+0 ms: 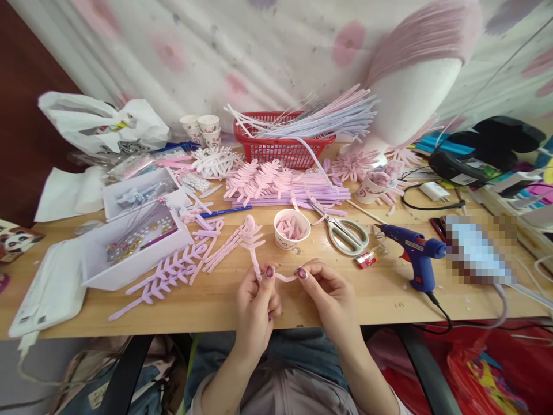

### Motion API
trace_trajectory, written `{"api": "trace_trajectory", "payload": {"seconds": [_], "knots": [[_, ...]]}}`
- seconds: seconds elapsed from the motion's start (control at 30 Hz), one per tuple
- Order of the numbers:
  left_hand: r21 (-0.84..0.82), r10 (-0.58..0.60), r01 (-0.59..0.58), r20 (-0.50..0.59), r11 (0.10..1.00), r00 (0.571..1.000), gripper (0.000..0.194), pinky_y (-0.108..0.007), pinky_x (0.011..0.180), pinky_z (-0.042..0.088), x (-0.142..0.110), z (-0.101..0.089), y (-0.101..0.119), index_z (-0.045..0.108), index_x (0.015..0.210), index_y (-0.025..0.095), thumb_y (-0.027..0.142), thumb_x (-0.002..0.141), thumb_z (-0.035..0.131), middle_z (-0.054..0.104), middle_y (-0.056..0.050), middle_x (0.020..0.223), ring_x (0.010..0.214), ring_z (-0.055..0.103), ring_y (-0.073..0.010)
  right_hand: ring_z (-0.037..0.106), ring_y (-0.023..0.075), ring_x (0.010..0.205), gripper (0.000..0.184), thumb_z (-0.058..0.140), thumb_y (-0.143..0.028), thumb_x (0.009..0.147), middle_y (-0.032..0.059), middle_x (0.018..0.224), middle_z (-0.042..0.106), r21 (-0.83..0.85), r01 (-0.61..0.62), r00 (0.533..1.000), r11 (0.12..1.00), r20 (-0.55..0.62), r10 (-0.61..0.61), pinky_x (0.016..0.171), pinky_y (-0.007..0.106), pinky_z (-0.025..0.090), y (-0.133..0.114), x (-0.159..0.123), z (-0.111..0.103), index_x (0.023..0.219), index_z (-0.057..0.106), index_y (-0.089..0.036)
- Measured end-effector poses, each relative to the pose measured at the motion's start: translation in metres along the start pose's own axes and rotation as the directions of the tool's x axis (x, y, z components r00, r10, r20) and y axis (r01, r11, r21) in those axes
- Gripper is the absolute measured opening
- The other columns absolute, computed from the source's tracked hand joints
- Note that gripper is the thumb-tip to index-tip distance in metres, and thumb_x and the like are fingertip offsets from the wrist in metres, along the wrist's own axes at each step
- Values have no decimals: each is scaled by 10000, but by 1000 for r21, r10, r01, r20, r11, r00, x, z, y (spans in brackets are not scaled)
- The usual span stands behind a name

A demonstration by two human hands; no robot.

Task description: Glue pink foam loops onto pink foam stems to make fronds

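Observation:
Near the table's front edge, my left hand [258, 300] pinches a pink pipe-cleaner sprig [251, 239] by its twisted stem. The sprig stands upright above the fingers, with short side loops and a rounded tip. From the same spot a loose pink strand runs rightward, and my right hand [327, 288] pinches its far end between thumb and forefinger. Just beyond both hands sits a paper cup [292, 235] with short pink pipe-cleaner pieces in it. Twisted pink stems [227, 248] and lilac leafy sprigs [173, 270] lie to the left.
Scissors [348, 235], a red-and-clear lighter [370, 257] and a blue glue gun [412, 248] with a cable lie to the right. White boxes of beads [133, 274] stand left. A red basket [280, 151] of pipe cleaners and a white mannequin head [415, 104] are at the back.

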State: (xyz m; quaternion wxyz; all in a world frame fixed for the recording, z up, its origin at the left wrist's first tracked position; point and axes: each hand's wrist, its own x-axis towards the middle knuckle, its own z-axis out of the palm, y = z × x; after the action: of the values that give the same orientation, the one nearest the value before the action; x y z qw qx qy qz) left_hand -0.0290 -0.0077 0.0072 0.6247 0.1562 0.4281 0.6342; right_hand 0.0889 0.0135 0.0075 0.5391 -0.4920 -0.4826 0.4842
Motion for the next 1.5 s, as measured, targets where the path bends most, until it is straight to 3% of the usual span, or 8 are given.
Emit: {"api": "trace_trajectory", "payload": {"seconds": [0.2,0.47,0.63,0.8,1.1,1.5], "knots": [[45,2,-4,63,999,998,485,-125,359,168,-1,0,0,598,761,160,607,712,777,263,138,463,385,158,-16,448,110,564,324,792,-485,716,-5,621,593,85,-104,995,991,1,105,539,238,385,-2,0,4,656,687,-184],[63,99,-104,76,993,992,415,-124,388,223,-3,-2,-6,533,762,192,543,779,754,290,130,484,395,207,-27,396,111,556,409,774,-557,715,-27,574,499,104,-144,989,984,50,140,532,244,365,-5,-1,7,628,624,-187],[53,97,-101,72,993,993,398,-122,391,224,-4,-3,-5,532,764,193,529,797,744,288,128,490,402,206,-29,397,107,558,405,785,-557,708,-34,578,498,135,-162,986,978,59,155,548,238,374,-4,0,8,643,634,-187],[49,78,-82,86,995,993,413,-126,374,201,-3,-2,-3,577,777,176,543,767,765,273,133,472,394,177,-26,417,108,567,378,774,-539,734,-30,602,518,134,-147,987,980,89,135,561,238,392,-4,-1,8,664,644,-191],[83,58,-62,51,995,997,492,-138,364,200,-3,1,-2,520,669,172,581,712,791,259,132,447,388,173,-23,426,114,564,386,756,-546,749,-25,595,525,74,-85,996,994,46,82,555,247,403,-4,-1,9,667,621,-194],[38,63,-63,1,997,998,460,-118,357,212,-2,2,-1,561,744,169,555,707,809,285,135,459,386,177,-20,490,128,586,264,741,-450,790,-1,659,604,-1,-13,999,1000,37,13,585,261,437,1,-4,4,715,695,-202]]}}
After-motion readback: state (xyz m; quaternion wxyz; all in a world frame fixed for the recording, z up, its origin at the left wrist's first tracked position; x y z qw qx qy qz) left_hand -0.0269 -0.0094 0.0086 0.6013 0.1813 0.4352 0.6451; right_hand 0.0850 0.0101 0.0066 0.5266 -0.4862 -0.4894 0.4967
